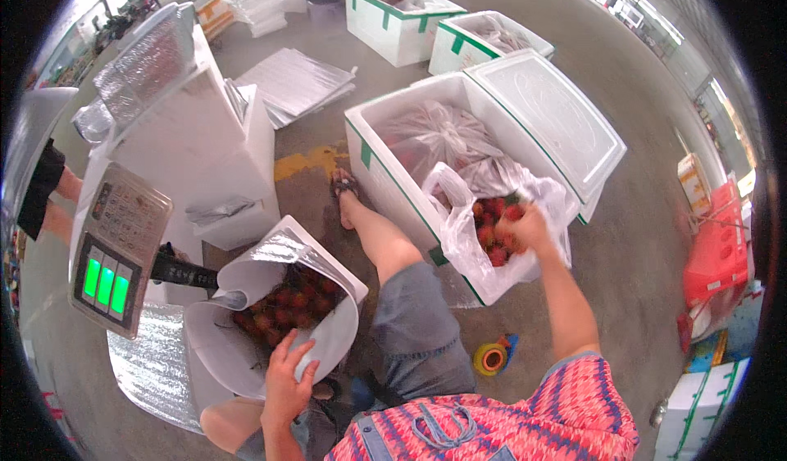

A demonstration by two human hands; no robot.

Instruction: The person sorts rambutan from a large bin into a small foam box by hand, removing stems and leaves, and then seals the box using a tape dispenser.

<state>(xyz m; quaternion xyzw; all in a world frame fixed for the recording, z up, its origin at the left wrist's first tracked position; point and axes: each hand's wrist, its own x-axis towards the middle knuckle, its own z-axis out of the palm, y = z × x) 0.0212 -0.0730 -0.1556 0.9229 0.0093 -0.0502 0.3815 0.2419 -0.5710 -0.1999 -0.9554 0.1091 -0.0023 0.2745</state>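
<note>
My left hand (288, 371) is at the near rim of a foil-lined white foam box (332, 342), its fingers spread and holding nothing. Dark red rambutans (287, 304) lie inside that box, next to the fingertips. To the right, my right hand (526, 230) reaches into an opened clear plastic bag (537, 268) at the near end of a large foam box (393, 190). Its fingers curl around red rambutans (496, 215) in the bag; their tips are partly hidden and slightly blurred. Behind it, a tied plastic bag (443, 137) fills the rest of the large box.
A lit scale display (119, 252) stands at left beside stacked foam boxes (184, 145). The large box's lid (549, 121) leans on its right side. Foil sheets (295, 84) and two filled foam boxes (402, 35) lie beyond. A tape dispenser (492, 357) sits on the floor.
</note>
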